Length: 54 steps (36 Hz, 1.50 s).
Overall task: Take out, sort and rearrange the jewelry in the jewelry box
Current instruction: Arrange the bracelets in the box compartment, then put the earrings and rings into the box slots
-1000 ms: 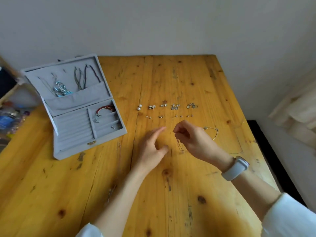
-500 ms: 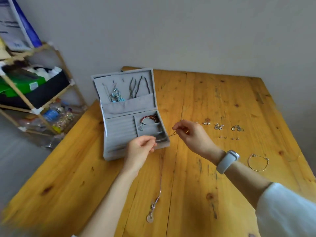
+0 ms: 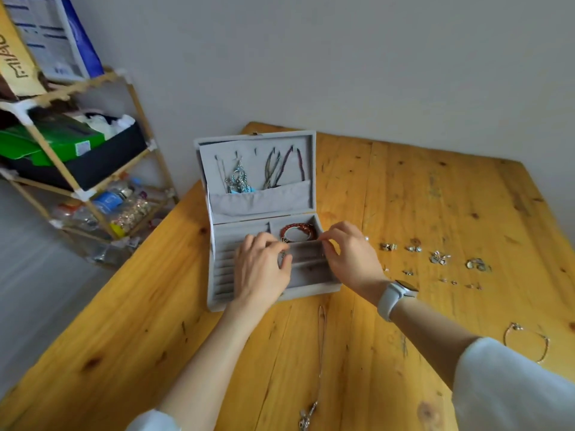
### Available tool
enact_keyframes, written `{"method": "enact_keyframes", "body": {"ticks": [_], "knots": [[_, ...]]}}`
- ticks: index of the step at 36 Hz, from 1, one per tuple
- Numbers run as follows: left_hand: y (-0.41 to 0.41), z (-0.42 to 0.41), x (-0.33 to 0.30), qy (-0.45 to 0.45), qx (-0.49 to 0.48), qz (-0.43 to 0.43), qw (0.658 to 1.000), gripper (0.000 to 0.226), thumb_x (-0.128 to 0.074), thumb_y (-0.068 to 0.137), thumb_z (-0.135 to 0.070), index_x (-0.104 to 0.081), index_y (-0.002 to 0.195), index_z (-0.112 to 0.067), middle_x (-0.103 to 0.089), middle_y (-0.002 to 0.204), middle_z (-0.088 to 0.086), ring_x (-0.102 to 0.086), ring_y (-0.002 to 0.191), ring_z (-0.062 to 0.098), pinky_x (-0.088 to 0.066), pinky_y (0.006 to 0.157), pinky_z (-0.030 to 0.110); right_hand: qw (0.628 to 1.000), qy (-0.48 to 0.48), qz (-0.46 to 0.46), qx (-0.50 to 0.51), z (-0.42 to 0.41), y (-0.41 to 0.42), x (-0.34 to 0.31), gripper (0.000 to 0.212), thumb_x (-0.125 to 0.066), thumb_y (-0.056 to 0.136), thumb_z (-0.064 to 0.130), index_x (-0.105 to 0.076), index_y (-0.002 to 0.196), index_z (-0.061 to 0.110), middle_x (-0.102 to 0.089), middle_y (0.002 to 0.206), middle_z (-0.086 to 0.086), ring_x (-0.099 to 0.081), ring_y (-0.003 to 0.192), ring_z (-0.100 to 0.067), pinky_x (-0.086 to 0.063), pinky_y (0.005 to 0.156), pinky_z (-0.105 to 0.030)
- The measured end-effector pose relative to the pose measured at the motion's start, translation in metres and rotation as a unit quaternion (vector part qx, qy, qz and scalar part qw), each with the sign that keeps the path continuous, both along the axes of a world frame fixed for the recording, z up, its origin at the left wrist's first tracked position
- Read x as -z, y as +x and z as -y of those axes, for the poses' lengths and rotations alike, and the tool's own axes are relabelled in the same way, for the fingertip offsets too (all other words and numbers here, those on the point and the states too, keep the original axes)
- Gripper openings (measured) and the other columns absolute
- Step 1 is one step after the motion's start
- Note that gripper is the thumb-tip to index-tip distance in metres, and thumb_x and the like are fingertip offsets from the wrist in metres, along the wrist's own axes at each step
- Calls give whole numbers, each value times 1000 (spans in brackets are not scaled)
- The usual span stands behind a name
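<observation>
Grey jewelry box [image 3: 217,293] lies open; left hand [image 3: 261,269] and right hand [image 3: 348,256] each pinch something thin over its compartments.

Tabletop [image 3: 404,188]: yellow-orange pine planks with dark knots, filling the lower and right parts of the frame, its far edge against a grey wall.

Directly on it:
- Grey jewelry box [image 3: 249,301], centre of frame, lid upright and open.
- Long necklace [image 3: 320,343], lower centre, chain running toward the bottom edge, pendant at the lower end.
- Row of small silver earrings [image 3: 438,258], right of the box; a second row of smaller studs [image 3: 448,281] just below it.
- Thin bangle [image 3: 525,342], lower right, apart from the earrings.
</observation>
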<state>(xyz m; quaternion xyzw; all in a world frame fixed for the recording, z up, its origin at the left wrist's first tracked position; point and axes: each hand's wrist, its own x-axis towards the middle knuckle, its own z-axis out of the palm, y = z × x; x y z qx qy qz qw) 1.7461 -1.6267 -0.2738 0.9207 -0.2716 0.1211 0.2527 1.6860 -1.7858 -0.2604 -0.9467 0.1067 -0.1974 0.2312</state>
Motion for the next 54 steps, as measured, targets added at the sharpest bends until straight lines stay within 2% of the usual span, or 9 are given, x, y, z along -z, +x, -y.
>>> {"method": "enact_keyframes", "body": {"ticks": [4, 9, 13, 18, 31, 37, 45, 49, 54], "knots": [[-21, -4, 6, -56, -5, 5, 998, 17, -58, 79, -18, -71, 90, -15, -63, 95, 2, -56, 88, 28, -46, 74, 42, 999, 26, 35, -13, 6, -24, 5, 18, -51, 89, 10, -65, 99, 10, -57, 100, -5, -56, 91, -22, -50, 72, -37], [-66, 21, 7, -101, 72, 36, 992, 29, -43, 79, -23, -70, 88, -17, -64, 91, -2, -57, 85, 19, -45, 77, 33, 999, 37, 29, -5, 18, -62, 19, 17, -53, 86, 5, -65, 95, 12, -61, 93, -4, -59, 88, -23, -49, 74, -34], [-97, 51, 13, -65, 157, 30, 985, 35, -38, 82, -21, -71, 93, -15, -66, 94, -2, -59, 89, 16, -50, 78, 28, 997, 39, 13, 58, 39, -82, 25, 18, -53, 85, 2, -66, 97, 9, -62, 95, -7, -58, 93, -28, -47, 74, -35], [-116, 78, 22, -9, 225, 55, 973, 34, -40, 81, -20, -69, 96, -15, -66, 106, 1, -56, 106, 19, -51, 83, 33, 995, 11, 0, 100, 66, -81, 17, 18, -53, 87, 8, -66, 99, 8, -62, 97, -9, -53, 96, -29, -41, 76, -32], [-116, 76, 40, 60, 210, 5, 976, 39, -32, 88, -31, -57, 116, -22, -55, 125, -2, -45, 122, 20, -38, 98, 39, 986, -132, -104, 5, 94, -19, 2, 35, -49, 92, 22, -52, 127, 25, -50, 128, -3, -38, 114, -27, -35, 89, -40], [-117, 75, 39, 50, 213, -6, 976, 38, -33, 89, -31, -57, 117, -22, -54, 126, -3, -43, 124, 18, -37, 100, 39, 981, -139, -127, -42, 96, -13, 7, 28, -47, 94, 28, -58, 119, 24, -51, 121, -4, -39, 110, -25, -32, 87, -37], [-118, 75, 40, 38, 210, 1, 977, 35, -35, 88, -29, -58, 113, -21, -56, 125, -3, -44, 124, 17, -38, 99, 38, 981, -154, -91, -75, 94, -9, 17, 24, -46, 94, 20, -58, 109, 6, -58, 103, -12, -46, 98, -29, -35, 82, -35], [-116, 74, 39, -14, 216, -12, 976, 33, -38, 86, -26, -62, 108, -18, -59, 118, -2, -48, 118, 16, -39, 99, 34, 987, -128, -72, -71, 91, -16, 16, 23, -47, 94, 16, -58, 107, 1, -58, 100, -16, -47, 95, -29, -41, 82, -37], [-113, 66, 29, -136, 176, -85, 971, 32, -40, 85, -21, -64, 102, -10, -61, 103, 2, -54, 98, 12, -37, 91, 16, 991, -101, -20, -84, 81, -36, 11, 19, -54, 91, 13, -63, 102, 0, -59, 95, -15, -49, 91, -29, -43, 78, -36]]}}
